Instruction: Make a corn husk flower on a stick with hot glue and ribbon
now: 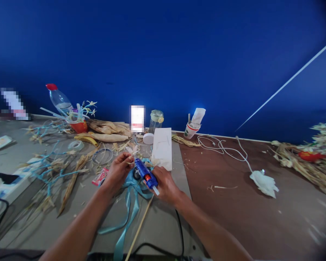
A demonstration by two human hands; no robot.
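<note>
From here I see the right hand (pixel 165 183) gripping a blue, red-patched plastic glue gun (pixel 142 168) above the grey desk (pixel 163 226), long axis five-to-eleven o'clock, nozzle at eleven. The left hand (pixel 121 167) pinches a pale, petal-like piece (pixel 135 149).

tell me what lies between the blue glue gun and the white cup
In the head view, a white slab and pale dried strips lie between the glue gun and the cup.

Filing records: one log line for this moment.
left hand: pinching pale petals | right hand: holding blue glue gun | light-blue ribbon: between forearms
</note>
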